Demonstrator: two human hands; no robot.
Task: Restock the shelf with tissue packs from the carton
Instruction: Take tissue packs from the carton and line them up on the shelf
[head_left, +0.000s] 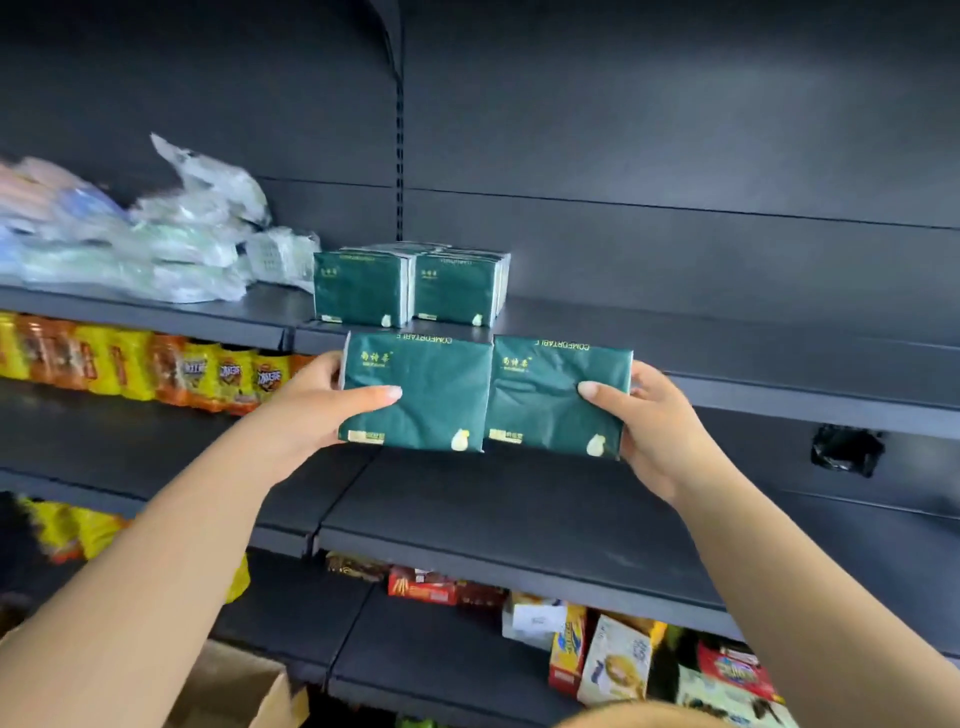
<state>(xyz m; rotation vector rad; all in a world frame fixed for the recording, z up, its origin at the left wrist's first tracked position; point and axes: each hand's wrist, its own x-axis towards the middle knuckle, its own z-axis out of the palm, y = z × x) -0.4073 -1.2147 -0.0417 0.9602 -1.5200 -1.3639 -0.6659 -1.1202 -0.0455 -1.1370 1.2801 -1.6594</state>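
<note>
While arms reach up: each hand's fingers round a green tissue pack.

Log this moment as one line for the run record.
phase: carrying to shelf | left hand: holds left tissue pack | right hand: holds right tissue pack | shelved packs: two rows

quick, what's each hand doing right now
Left hand: grips the left green tissue pack, thumb on its front.
Right hand: grips the right green tissue pack, thumb on its front.
</note>
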